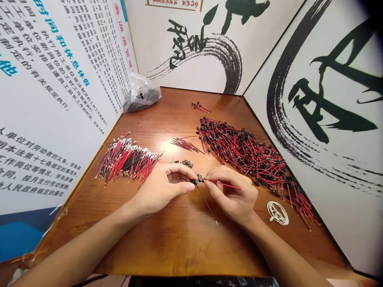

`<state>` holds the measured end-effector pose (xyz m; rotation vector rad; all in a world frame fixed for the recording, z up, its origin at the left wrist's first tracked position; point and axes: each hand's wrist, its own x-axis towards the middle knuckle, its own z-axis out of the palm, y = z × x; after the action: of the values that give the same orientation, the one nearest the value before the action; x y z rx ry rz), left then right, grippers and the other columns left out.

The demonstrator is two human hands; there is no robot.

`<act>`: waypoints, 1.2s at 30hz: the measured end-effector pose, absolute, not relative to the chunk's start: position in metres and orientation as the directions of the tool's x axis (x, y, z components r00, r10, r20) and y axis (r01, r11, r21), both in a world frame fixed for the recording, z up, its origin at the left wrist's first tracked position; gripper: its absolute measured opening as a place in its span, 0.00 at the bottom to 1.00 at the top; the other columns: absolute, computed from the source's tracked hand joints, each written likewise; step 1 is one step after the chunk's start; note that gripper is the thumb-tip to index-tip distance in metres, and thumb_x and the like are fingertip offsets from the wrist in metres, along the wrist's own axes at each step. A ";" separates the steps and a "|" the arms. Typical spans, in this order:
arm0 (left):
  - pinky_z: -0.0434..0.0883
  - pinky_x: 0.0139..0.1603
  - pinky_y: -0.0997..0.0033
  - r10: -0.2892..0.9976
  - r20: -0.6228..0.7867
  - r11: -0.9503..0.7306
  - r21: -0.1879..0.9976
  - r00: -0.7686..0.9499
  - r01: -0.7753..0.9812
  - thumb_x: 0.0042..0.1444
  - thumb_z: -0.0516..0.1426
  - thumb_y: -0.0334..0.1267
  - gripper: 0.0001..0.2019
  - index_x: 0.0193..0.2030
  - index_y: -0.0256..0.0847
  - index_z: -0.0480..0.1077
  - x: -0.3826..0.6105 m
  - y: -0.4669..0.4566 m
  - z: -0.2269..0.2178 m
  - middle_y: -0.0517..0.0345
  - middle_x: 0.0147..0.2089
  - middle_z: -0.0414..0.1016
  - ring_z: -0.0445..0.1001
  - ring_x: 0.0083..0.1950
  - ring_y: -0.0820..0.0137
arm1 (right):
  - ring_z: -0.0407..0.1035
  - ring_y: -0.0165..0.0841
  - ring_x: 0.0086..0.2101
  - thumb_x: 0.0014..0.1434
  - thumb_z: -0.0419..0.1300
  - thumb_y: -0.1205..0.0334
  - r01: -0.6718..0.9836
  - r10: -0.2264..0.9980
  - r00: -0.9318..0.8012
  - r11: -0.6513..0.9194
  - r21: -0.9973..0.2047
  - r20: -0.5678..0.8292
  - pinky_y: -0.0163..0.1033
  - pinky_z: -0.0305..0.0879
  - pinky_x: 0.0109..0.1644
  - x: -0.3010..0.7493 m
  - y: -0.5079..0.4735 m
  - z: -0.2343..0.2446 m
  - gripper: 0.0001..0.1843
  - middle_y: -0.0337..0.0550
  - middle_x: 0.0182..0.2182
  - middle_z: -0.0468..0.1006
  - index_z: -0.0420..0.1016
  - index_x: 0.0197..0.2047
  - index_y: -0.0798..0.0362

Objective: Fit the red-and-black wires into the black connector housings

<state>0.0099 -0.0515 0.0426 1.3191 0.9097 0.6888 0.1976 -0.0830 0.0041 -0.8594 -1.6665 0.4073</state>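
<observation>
Right hand [230, 195] pinches a red wire [224, 183] near its black connector [197, 179], a short grip I'd keep. Left hand [163, 187] curls close, its hold unclear.

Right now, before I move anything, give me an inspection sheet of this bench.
Surface: varnished wooden tabletop.
Job's things: left hand's fingers close on a small black connector; its red-and-black wire runs through the right hand's fingers. Heap of connector-fitted wires at right; bundle of silver-tipped wires at left; loose connectors ahead.
Clutter: plastic bag of black parts in the back corner.
Hands: left hand, right hand, both working.
Cables: white coiled cord.
Surroundings: printed text panel, calligraphy panel.
</observation>
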 end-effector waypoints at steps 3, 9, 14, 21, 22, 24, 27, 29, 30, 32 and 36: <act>0.71 0.47 0.64 0.854 -0.152 0.113 0.988 0.497 0.109 0.48 0.65 0.31 0.06 0.35 0.36 0.77 0.010 -0.052 0.043 0.53 0.37 0.80 0.76 0.40 0.66 | 0.71 0.32 0.27 0.57 0.62 0.74 0.290 0.749 -0.061 0.646 -0.706 0.660 0.39 0.68 0.30 0.200 -0.085 0.004 0.08 0.39 0.26 0.76 0.74 0.36 0.50; 0.72 0.41 0.66 0.840 -0.185 0.148 0.982 0.510 0.114 0.47 0.65 0.33 0.08 0.36 0.36 0.77 0.010 -0.052 0.040 0.53 0.35 0.80 0.75 0.37 0.67 | 0.71 0.33 0.27 0.57 0.61 0.74 0.224 0.739 -0.090 0.668 -0.710 0.668 0.41 0.69 0.30 0.199 -0.088 0.003 0.09 0.41 0.27 0.76 0.75 0.37 0.51; 0.72 0.41 0.68 0.824 -0.191 0.173 0.981 0.533 0.085 0.46 0.65 0.31 0.07 0.35 0.36 0.77 0.010 -0.052 0.040 0.55 0.34 0.80 0.76 0.36 0.69 | 0.71 0.32 0.27 0.56 0.61 0.76 0.183 0.734 -0.107 0.678 -0.712 0.671 0.40 0.69 0.31 0.197 -0.090 0.004 0.11 0.41 0.27 0.76 0.75 0.38 0.51; 0.73 0.43 0.66 0.813 -0.177 0.175 0.983 0.554 0.056 0.46 0.65 0.30 0.07 0.34 0.36 0.77 0.011 -0.052 0.040 0.55 0.35 0.81 0.77 0.36 0.68 | 0.70 0.32 0.26 0.56 0.61 0.75 0.192 0.739 -0.102 0.671 -0.716 0.666 0.40 0.70 0.30 0.195 -0.092 0.004 0.10 0.40 0.26 0.75 0.74 0.38 0.51; 0.73 0.43 0.66 0.811 -0.176 0.174 0.983 0.557 0.057 0.46 0.65 0.31 0.07 0.34 0.36 0.77 0.011 -0.052 0.040 0.55 0.35 0.81 0.77 0.36 0.68 | 0.70 0.32 0.26 0.56 0.61 0.75 0.191 0.740 -0.102 0.670 -0.717 0.664 0.40 0.70 0.30 0.195 -0.092 0.003 0.09 0.40 0.26 0.75 0.74 0.38 0.51; 0.73 0.43 0.66 0.810 -0.174 0.171 0.984 0.560 0.058 0.46 0.65 0.31 0.07 0.34 0.37 0.77 0.011 -0.052 0.039 0.55 0.34 0.81 0.77 0.36 0.68 | 0.70 0.32 0.26 0.57 0.61 0.74 0.195 0.736 -0.099 0.674 -0.712 0.670 0.41 0.70 0.29 0.194 -0.092 0.003 0.09 0.40 0.26 0.76 0.74 0.37 0.51; 0.73 0.43 0.67 0.810 -0.176 0.175 0.983 0.559 0.057 0.46 0.64 0.30 0.06 0.33 0.37 0.78 0.011 -0.051 0.040 0.56 0.33 0.81 0.77 0.35 0.69 | 0.71 0.32 0.26 0.57 0.61 0.75 0.216 0.715 -0.095 0.694 -0.687 0.692 0.41 0.72 0.31 0.194 -0.092 0.001 0.10 0.41 0.27 0.77 0.74 0.39 0.50; 0.73 0.42 0.67 0.807 -0.181 0.183 0.982 0.562 0.053 0.46 0.64 0.29 0.06 0.33 0.36 0.78 0.011 -0.051 0.040 0.56 0.33 0.81 0.76 0.35 0.70 | 0.72 0.33 0.28 0.56 0.62 0.76 0.227 0.700 -0.103 0.709 -0.668 0.707 0.42 0.73 0.32 0.194 -0.092 -0.001 0.13 0.41 0.28 0.78 0.75 0.41 0.49; 0.73 0.42 0.68 0.804 -0.184 0.187 0.981 0.565 0.053 0.46 0.64 0.29 0.06 0.33 0.36 0.78 0.011 -0.051 0.041 0.56 0.33 0.81 0.76 0.35 0.70 | 0.73 0.33 0.28 0.56 0.62 0.76 0.228 0.693 -0.107 0.715 -0.661 0.712 0.42 0.73 0.33 0.195 -0.092 -0.001 0.14 0.41 0.28 0.78 0.75 0.42 0.49; 0.73 0.43 0.68 0.800 -0.187 0.192 0.980 0.570 0.052 0.45 0.64 0.29 0.06 0.33 0.36 0.78 0.011 -0.052 0.041 0.56 0.33 0.81 0.77 0.35 0.70 | 0.73 0.33 0.28 0.56 0.62 0.77 0.224 0.686 -0.112 0.722 -0.655 0.719 0.42 0.73 0.33 0.195 -0.093 -0.002 0.14 0.41 0.29 0.78 0.75 0.43 0.50; 0.73 0.43 0.67 0.798 -0.181 0.200 0.979 0.575 0.030 0.45 0.64 0.29 0.06 0.33 0.37 0.78 0.011 -0.051 0.041 0.56 0.33 0.81 0.77 0.35 0.69 | 0.74 0.33 0.28 0.56 0.62 0.76 0.236 0.667 -0.156 0.741 -0.628 0.728 0.41 0.73 0.31 0.195 -0.092 0.000 0.14 0.42 0.30 0.79 0.75 0.43 0.50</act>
<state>0.0111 -0.0515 0.0409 1.2700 0.8189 0.6304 0.1954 -0.0918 -0.0003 -0.7186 -1.7275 0.4409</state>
